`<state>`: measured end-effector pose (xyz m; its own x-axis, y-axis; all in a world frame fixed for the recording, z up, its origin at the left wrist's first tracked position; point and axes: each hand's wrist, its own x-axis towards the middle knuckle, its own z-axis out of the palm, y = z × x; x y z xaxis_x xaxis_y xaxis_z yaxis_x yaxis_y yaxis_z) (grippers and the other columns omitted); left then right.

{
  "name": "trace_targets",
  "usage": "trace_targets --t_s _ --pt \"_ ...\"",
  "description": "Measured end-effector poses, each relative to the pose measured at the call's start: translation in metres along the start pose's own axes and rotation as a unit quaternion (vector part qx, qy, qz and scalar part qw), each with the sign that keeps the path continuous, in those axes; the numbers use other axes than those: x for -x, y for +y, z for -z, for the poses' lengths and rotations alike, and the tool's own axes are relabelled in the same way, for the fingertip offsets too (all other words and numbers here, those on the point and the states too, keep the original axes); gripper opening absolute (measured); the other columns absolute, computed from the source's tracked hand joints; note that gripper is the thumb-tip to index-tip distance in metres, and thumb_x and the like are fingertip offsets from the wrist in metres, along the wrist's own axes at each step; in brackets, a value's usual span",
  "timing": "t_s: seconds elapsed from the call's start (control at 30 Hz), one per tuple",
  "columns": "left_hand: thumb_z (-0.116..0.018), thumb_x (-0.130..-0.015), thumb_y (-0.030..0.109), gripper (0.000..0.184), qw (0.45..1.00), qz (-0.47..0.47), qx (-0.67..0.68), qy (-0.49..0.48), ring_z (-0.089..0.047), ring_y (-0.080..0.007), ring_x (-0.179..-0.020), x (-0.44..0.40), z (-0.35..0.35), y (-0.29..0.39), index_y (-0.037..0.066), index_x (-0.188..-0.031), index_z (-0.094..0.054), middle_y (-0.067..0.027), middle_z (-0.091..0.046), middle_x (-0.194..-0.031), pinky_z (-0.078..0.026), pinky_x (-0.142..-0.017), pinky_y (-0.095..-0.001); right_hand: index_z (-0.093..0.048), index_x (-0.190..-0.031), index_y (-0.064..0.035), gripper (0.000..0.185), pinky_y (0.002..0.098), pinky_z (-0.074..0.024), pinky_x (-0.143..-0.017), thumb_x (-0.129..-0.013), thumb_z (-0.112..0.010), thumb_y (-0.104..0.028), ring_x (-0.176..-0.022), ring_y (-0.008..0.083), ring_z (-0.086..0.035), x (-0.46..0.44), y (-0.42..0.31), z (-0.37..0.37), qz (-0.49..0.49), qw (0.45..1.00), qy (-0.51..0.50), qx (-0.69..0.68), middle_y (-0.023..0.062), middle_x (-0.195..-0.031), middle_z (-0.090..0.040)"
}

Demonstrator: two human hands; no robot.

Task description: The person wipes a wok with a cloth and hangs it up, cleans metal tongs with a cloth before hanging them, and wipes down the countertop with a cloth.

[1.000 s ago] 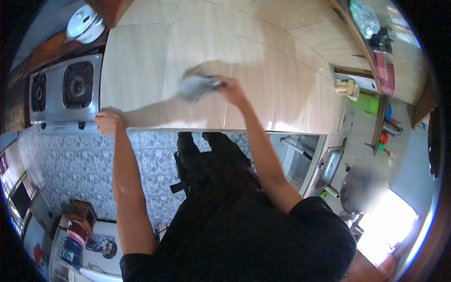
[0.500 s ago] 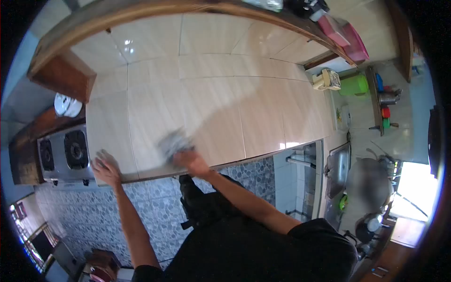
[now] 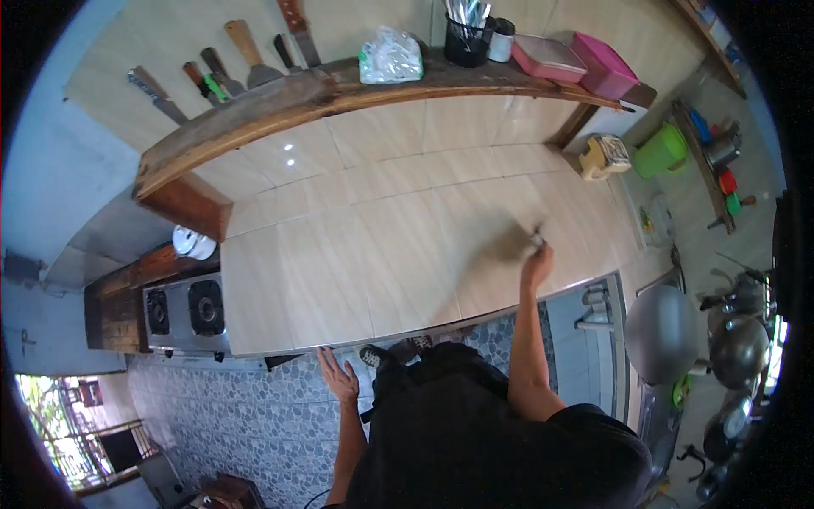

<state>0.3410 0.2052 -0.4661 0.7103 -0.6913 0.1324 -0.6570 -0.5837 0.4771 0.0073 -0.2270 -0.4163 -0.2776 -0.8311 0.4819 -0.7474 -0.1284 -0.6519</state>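
Note:
My right hand reaches over the right half of the tiled countertop, its fingers closed on a greyish cloth. Only a small, blurred part of the cloth shows beyond the fingers, and a shadow falls to its left. At the counter's front edge, my left hand is open with its fingers spread, the fingertips at the edge; it holds nothing.
A gas stove adjoins the counter's left end. Above the back runs a wooden shelf carrying a plastic-wrapped pack, a cutlery holder and pink containers. A yellowish box and green bucket stand at right.
My right hand has swept the cloth from the counter's left-middle to its right side. My left hand has slid from the countertop near the stove to the front edge. The view has shifted.

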Motion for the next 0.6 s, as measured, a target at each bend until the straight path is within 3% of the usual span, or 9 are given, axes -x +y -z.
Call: trace_targets --t_s 0.03,0.1,0.13,0.2,0.3,0.33,0.43,0.53,0.6 --pt "-0.052 -0.09 0.017 0.061 1.0 0.003 -0.004 0.0 -0.028 -0.0453 -0.135 0.007 0.0 -0.004 0.0 -0.144 -0.031 -0.0243 -0.024 -0.151 -0.026 -0.11 -0.0505 -0.063 -0.106 -0.0047 0.028 0.0439 -0.0464 -0.077 -0.081 -0.052 -0.002 -0.091 0.037 -0.058 0.0 -0.003 -0.001 -0.053 0.992 0.051 0.098 0.017 -0.099 -0.062" --pt "-0.055 -0.087 0.018 0.059 0.998 0.053 -0.023 -0.004 -0.033 -0.0447 -0.131 0.032 -0.015 -0.028 -0.001 -0.14 -0.036 -0.0244 -0.027 -0.148 -0.029 -0.108 -0.0509 -0.065 -0.103 -0.0048 0.029 0.0459 -0.0461 -0.08 -0.078 -0.051 0.001 -0.093 0.0377 -0.058 0.033 0.049 -0.057 0.113 0.987 0.074 0.086 0.0176 -0.101 -0.062" --pt "-0.056 -0.086 0.018 0.053 0.994 0.098 -0.036 -0.023 -0.035 -0.0442 -0.129 0.051 -0.026 -0.043 -0.002 -0.133 -0.042 -0.0243 -0.034 -0.143 -0.029 -0.107 -0.0505 -0.064 -0.111 -0.0087 0.036 0.0475 -0.0428 -0.094 -0.078 -0.051 0.0 -0.105 0.0378 -0.056 0.048 0.037 -0.065 -0.009 0.971 -0.231 0.063 0.0175 -0.111 -0.061" --pt "-0.058 -0.084 0.019 0.042 0.977 0.166 -0.086 -0.104 -0.044 -0.0426 -0.117 0.091 -0.055 -0.086 -0.002 -0.121 -0.053 -0.0232 -0.048 -0.128 -0.036 -0.1 -0.0494 -0.064 -0.117 -0.0117 0.045 0.0435 -0.0395 -0.102 -0.076 -0.05 0.002 -0.113 0.0361 -0.054 0.079 -0.019 -0.061 0.257 0.926 -0.274 -0.026 0.0143 -0.12 -0.06" --pt "-0.059 -0.083 0.019 0.031 0.897 0.067 -0.157 -0.408 -0.06 -0.0404 -0.086 0.125 -0.052 -0.112 0.0 -0.107 -0.064 -0.0189 -0.063 -0.097 -0.052 -0.074 -0.0465 -0.063 -0.121 -0.0142 0.044 0.0414 -0.0368 -0.106 -0.08 -0.054 -0.001 -0.125 0.0317 -0.047 0.133 -0.065 -0.075 0.259 0.779 -0.535 -0.2 0.0118 -0.132 -0.054" --pt "-0.058 -0.084 0.019 0.03 0.891 0.072 -0.103 -0.436 -0.06 -0.0391 -0.086 0.142 -0.051 -0.114 0.0 -0.106 -0.064 -0.0187 -0.064 -0.096 -0.051 -0.073 -0.0458 -0.062 -0.122 -0.0149 0.044 0.0415 -0.0364 -0.107 -0.081 -0.055 -0.001 -0.129 0.0295 -0.045 0.144 -0.083 -0.068 0.261 0.713 -0.613 -0.22 0.011 -0.137 -0.051" --pt "-0.056 -0.086 0.02 0.027 0.901 0.15 0.088 -0.399 -0.061 -0.0354 -0.084 0.172 -0.053 -0.111 0.0 -0.103 -0.064 -0.0179 -0.064 -0.094 -0.05 -0.072 -0.0439 -0.06 -0.124 -0.0122 0.042 0.0383 -0.0356 -0.108 -0.083 -0.056 -0.002 -0.134 0.0262 -0.04 0.154 -0.111 -0.052 0.408 0.686 -0.585 -0.147 0.0113 -0.145 -0.042" --pt "-0.053 -0.087 0.021 0.026 0.902 0.173 0.201 -0.34 -0.062 -0.0317 -0.083 0.189 -0.055 -0.109 0.001 -0.1 -0.065 -0.0172 -0.065 -0.093 -0.05 -0.071 -0.0419 -0.06 -0.124 -0.0106 0.041 0.0376 -0.0352 -0.109 -0.084 -0.056 -0.003 -0.133 0.0267 -0.041 0.147 -0.102 -0.055 0.372 0.681 -0.592 -0.217 0.0119 -0.145 -0.042" --pt "-0.051 -0.088 0.021 0.026 0.909 0.155 0.26 -0.286 -0.062 -0.0292 -0.082 0.193 -0.057 -0.108 0.001 -0.098 -0.065 -0.0167 -0.066 -0.092 -0.049 -0.07 -0.0407 -0.063 -0.117 -0.0078 0.037 0.0381 -0.0401 -0.104 -0.082 -0.055 0.001 -0.126 0.0285 -0.049 0.142 -0.089 -0.059 0.29 0.74 -0.555 -0.246 0.0123 -0.133 -0.054"
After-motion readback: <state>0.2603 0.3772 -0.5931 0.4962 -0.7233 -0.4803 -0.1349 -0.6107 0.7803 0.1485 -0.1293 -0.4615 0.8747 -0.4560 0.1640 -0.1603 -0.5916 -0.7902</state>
